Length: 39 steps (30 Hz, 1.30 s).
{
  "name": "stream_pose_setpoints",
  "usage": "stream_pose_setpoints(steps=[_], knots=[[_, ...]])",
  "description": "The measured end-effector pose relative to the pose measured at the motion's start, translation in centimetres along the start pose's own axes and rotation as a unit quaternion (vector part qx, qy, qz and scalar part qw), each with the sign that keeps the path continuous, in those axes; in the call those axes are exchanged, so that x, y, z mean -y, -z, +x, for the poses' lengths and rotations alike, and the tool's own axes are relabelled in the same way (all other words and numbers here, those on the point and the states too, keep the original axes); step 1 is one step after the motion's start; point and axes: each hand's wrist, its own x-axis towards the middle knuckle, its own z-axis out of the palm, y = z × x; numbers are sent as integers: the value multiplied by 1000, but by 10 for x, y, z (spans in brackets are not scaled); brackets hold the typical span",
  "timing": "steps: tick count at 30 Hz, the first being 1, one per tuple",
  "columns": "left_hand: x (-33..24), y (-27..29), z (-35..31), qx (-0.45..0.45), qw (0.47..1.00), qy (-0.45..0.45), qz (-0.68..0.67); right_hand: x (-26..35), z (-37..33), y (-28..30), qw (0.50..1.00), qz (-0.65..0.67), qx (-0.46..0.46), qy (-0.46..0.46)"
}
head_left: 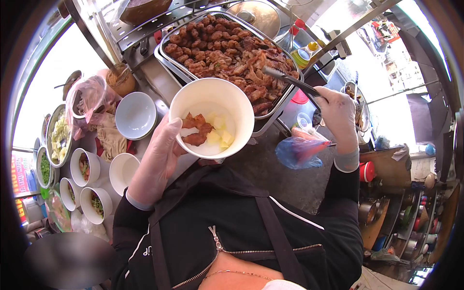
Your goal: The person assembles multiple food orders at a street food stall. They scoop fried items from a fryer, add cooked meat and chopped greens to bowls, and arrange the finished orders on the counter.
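Observation:
My left hand [157, 162], in a clear glove, is closed on a white paper bowl [243, 113] with its thumb over the rim. Inside the bowl lie browned meat pieces [197, 129] and pale yellow bits [221, 131]. My right hand [337, 112], gloved too, grips metal tongs [295, 83] above the right part of a large metal tray [186, 72]. Heaped in that tray are fried meat pieces [224, 48]. The tong tips are beside a piece of meat; whether they pinch it I cannot tell.
Left of me stand several white paper bowls [124, 169], some filled, a stack of pale bowls [136, 115], and a bowl of shredded greens [60, 135]. A blue plastic bag [300, 153] hangs by my right wrist. Oil bottles [304, 54] stand behind the tray's right side.

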Motion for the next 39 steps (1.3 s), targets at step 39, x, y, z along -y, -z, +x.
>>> stream_pose_setpoints(steps=[39], knots=[[-6,3,-9,-26,998,-53,27,116,-14,55,947,-90,8,310]])
